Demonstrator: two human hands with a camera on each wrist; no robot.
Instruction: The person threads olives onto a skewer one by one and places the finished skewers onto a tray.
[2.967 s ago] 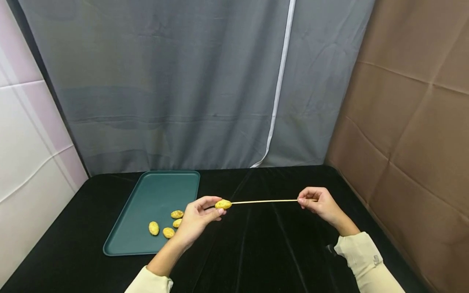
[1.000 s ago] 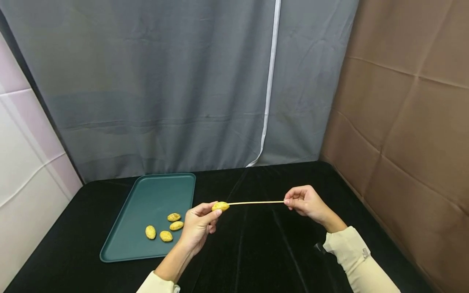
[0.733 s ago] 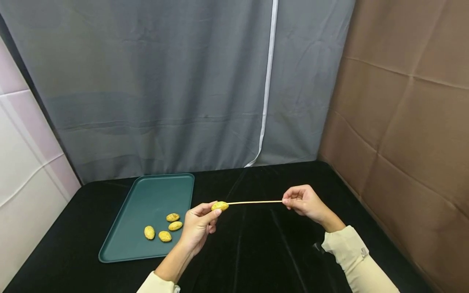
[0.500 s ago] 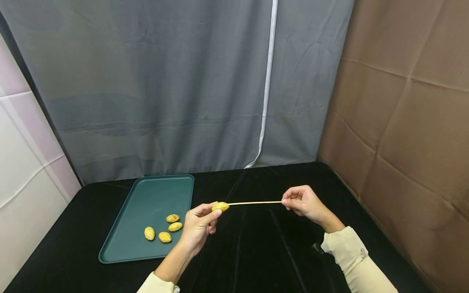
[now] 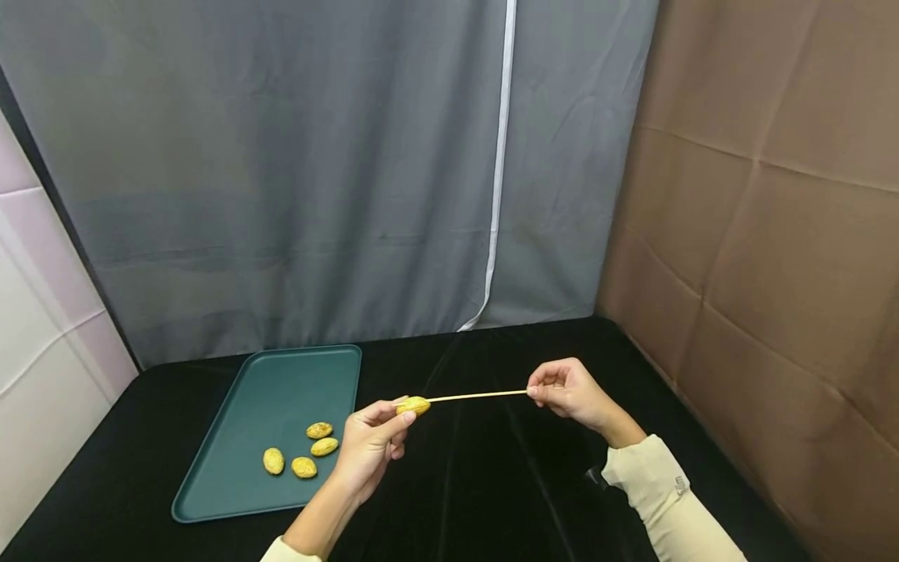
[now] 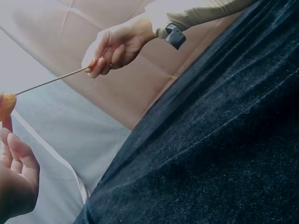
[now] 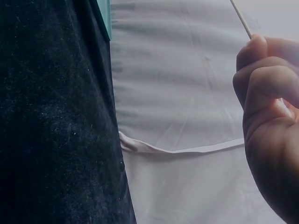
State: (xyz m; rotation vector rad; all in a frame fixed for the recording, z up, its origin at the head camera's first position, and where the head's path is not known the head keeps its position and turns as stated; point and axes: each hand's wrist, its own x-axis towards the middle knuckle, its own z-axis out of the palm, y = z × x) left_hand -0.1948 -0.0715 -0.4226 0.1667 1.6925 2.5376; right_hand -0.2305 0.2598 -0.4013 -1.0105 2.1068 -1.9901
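My left hand (image 5: 367, 446) pinches a small yellow, brown-mottled oval fruit (image 5: 413, 406) between thumb and fingers, above the table beside the green tray (image 5: 295, 371). From the fruit's right end a thin wooden skewer (image 5: 479, 396) runs nearly level to my right hand (image 5: 574, 398), whose thumb and fingertips pinch it. How deep the skewer sits in the fruit is hidden. In the left wrist view the fruit (image 6: 7, 106) shows only partly at the left edge. The right wrist view has the skewer (image 7: 241, 19) entering the fingertips. Several similar yellow fruits (image 5: 304, 467) lie on the tray.
A black cloth (image 5: 506, 492) covers the table under both hands. Behind it hangs a grey curtain (image 5: 316, 172) with a white strip (image 5: 497, 172). Brown fabric (image 5: 772, 273) bounds the right side, pale fabric (image 5: 42, 312) the left. A dark clip-like object sits by the right cuff.
My right hand has come closer to my left, so less skewer shows between them. The skewer's tail behind the right fingers no longer shows. The head view has shifted slightly right.
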